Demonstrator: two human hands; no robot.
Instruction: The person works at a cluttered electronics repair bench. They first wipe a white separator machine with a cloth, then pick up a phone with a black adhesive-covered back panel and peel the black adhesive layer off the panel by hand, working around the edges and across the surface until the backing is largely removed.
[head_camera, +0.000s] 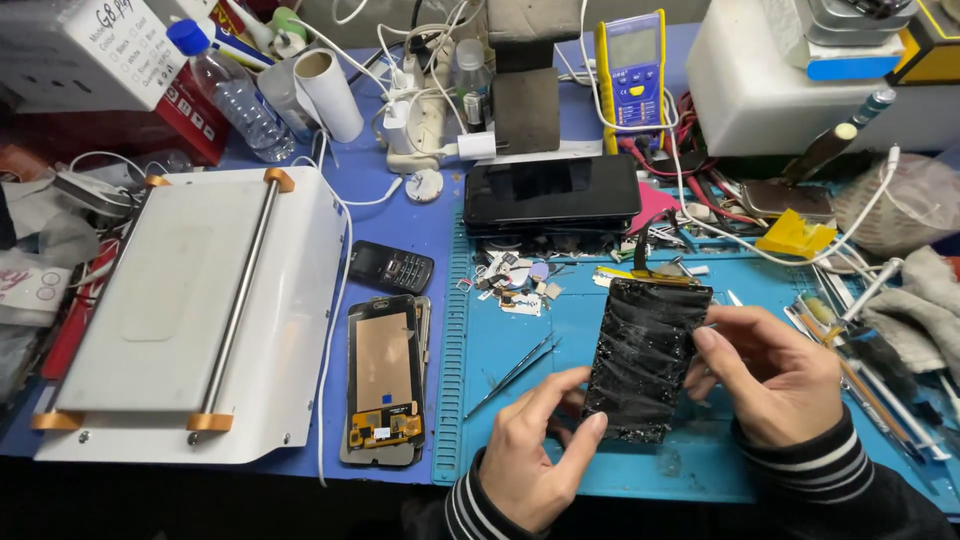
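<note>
Cracked phone screen (645, 358) held upright-ish over the blue mat (700, 470), long axis tilted slightly right, right hand (775, 375) pinching its right edge, left hand (530, 450) gripping the lower left corner.

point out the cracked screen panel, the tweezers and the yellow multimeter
cracked screen panel (645, 360), head view, middle of its shattered black face
tweezers (515, 372), head view, midway along the thin arms
yellow multimeter (631, 75), head view, blue front

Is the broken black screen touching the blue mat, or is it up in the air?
Apart. The head view shows both hands, left hand and right hand, holding the cracked screen tilted up above the blue mat.
</note>
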